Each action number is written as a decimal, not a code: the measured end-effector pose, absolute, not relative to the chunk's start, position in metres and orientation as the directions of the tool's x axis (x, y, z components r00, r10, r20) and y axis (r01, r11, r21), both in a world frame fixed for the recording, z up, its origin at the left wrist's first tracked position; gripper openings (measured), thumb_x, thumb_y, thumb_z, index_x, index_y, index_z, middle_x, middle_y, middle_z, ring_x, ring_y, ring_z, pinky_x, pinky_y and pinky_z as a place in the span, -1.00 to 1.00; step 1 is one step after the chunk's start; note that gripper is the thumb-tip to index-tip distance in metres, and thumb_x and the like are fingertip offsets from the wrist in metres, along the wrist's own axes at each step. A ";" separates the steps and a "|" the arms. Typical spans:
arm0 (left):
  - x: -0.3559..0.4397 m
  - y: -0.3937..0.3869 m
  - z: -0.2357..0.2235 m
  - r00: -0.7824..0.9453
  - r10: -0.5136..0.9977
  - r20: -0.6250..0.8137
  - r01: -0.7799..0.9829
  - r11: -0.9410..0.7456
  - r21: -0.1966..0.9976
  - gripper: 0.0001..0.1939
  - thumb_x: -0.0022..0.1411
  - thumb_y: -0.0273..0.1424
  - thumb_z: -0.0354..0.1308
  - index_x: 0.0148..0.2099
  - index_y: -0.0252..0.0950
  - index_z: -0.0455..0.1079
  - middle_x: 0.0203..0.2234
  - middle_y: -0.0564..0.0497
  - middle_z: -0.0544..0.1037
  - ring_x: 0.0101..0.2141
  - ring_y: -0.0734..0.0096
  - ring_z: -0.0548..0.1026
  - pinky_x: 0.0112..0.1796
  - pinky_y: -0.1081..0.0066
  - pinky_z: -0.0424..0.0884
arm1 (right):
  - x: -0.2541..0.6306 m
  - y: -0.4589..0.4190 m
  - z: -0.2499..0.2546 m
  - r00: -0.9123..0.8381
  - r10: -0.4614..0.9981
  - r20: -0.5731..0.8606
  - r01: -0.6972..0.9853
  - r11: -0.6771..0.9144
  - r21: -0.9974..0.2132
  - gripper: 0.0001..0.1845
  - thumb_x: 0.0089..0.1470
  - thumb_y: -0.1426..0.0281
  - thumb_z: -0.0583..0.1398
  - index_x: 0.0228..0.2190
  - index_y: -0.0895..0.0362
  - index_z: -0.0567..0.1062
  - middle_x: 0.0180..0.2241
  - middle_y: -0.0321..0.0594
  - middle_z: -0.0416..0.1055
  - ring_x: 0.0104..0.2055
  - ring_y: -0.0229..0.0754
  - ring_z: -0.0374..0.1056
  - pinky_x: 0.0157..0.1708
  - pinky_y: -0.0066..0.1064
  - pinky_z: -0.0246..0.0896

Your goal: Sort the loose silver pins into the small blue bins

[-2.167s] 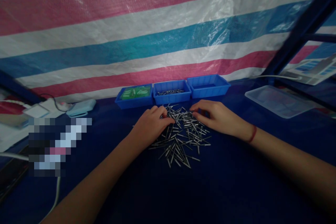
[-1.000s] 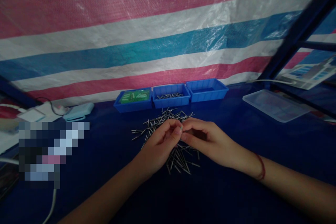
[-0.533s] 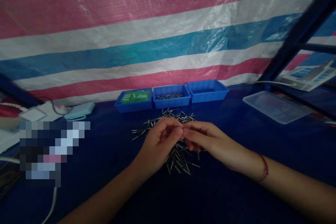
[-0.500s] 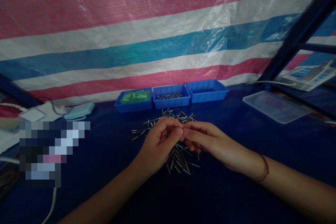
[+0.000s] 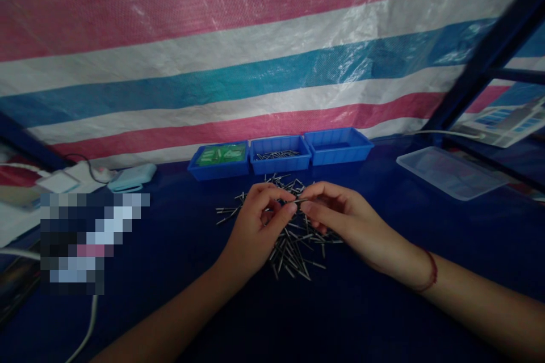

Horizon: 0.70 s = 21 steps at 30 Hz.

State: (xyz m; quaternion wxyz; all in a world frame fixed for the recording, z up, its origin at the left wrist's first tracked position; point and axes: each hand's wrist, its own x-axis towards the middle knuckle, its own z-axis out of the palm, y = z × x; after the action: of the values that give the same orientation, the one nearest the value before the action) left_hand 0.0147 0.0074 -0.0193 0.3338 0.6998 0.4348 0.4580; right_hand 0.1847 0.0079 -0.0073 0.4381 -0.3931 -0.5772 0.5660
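Observation:
Between the fingertips of both hands is a thin metal pin, a blind rivet by its look point(image 5: 297, 201), lying roughly level. My left hand point(image 5: 266, 218) pinches its left end with thumb and forefinger. On the other end, my right hand point(image 5: 330, 207) closes thumb and forefinger, its other fingers curled below. Beneath the hands a loose pile of similar rivets point(image 5: 292, 252) spreads over the dark blue table point(image 5: 361, 306), partly hidden by the hands.
Behind the pile stand three blue bins: the left bin point(image 5: 219, 170) holds green packets, the middle bin point(image 5: 281, 165) metal pins, the right bin point(image 5: 339, 153) nothing visible. A clear plastic lid point(image 5: 451, 173) lies right. Left are a light blue case point(image 5: 133, 177) and a white cable point(image 5: 91, 323).
My fingertips have drawn slightly apart, the right hand shifting a little to the right, and the thin rivet now shows between them. The view has shifted slightly.

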 end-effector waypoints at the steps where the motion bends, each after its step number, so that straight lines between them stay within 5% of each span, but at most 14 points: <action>1: 0.015 0.008 -0.020 0.203 0.915 0.349 0.303 -0.397 0.866 -0.93 0.17 -0.40 0.12 -0.26 -0.25 0.38 -0.22 0.01 0.29 -0.36 0.51 0.36 -0.38 0.45 0.39 | 0.184 0.008 -0.009 -0.293 0.950 0.109 -0.025 0.106 -0.994 -0.82 -0.06 0.33 0.25 -0.38 0.14 0.41 -0.58 -0.40 0.26 -0.58 -0.39 0.14 -0.61 -0.52 0.06; 14: 0.012 0.011 -0.023 0.313 0.887 0.339 0.353 -0.441 0.826 -0.89 0.25 -0.36 0.06 -0.24 -0.23 0.39 -0.24 -0.01 0.30 -0.25 0.38 0.36 -0.34 0.38 0.40 | 0.187 0.003 -0.007 -0.321 0.834 0.448 0.271 0.535 -0.801 -0.88 0.06 0.41 0.16 -0.29 0.10 0.45 -0.44 -0.27 0.37 -0.48 -0.31 0.28 -0.52 -0.45 0.22; 21: 0.013 0.008 -0.019 0.381 0.856 0.349 0.353 -0.484 0.801 -0.81 0.30 -0.37 -0.05 -0.28 -0.28 0.37 -0.23 -0.04 0.31 -0.19 0.37 0.36 -0.25 0.35 0.38 | 0.195 0.005 0.000 -0.428 0.734 0.527 0.368 0.674 -0.640 -0.91 0.08 0.38 0.16 -0.45 0.11 0.42 -0.42 -0.24 0.37 -0.43 -0.28 0.27 -0.45 -0.41 0.22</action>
State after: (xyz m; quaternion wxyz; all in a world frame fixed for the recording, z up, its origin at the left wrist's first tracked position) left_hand 0.0129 0.0077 -0.0189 0.3204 0.7668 0.3941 0.3925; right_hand 0.1948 0.0054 -0.0004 0.4145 -0.3380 -0.8157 0.2206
